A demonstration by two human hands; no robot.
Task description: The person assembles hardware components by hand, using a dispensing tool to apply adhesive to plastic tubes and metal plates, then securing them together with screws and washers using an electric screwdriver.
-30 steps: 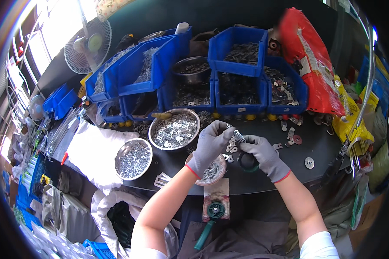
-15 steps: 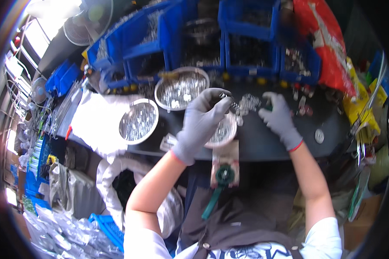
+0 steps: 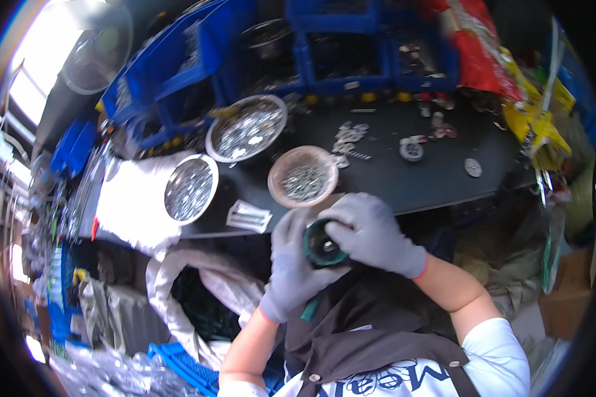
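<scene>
Left hand (image 3: 294, 261), right hand (image 3: 369, 233) now lowered from metal parts (image 3: 348, 134), both gripping green round piece (image 3: 319, 247)

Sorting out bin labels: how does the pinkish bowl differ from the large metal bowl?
Size: the pinkish bowl looks smaller than the large metal bowl.
Colour: the pinkish bowl's wall is pinkish-brown; the large metal bowl's rim is silvery.
Place: the pinkish bowl sits nearer both hands; the large metal bowl is farther back, left.
Shared: both are round, holding small metallic pieces.
</scene>
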